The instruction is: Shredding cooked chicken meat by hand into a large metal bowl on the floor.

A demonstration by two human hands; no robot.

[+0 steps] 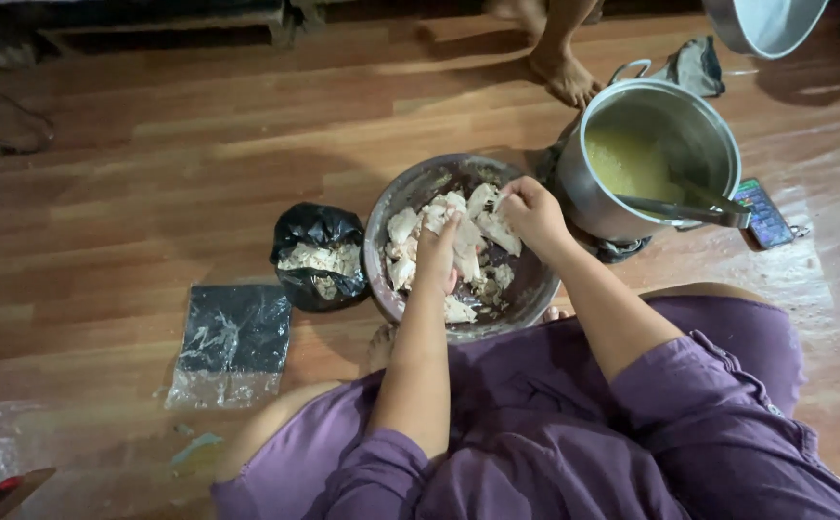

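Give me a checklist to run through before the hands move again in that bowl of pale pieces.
1. Left hand in contact with the pale pieces: ok, fingers rest on them.
2. Right hand has a grip: ok, it pinches one piece.
3. Metal bowl steady on the wooden floor: ok, flat between the knees.
4. Black bag within reach: ok, open beside the bowl.
5. Pot clear of the right elbow: cannot tell, it stands very close.
6. Other person's foot clear: ok, beyond the pot.
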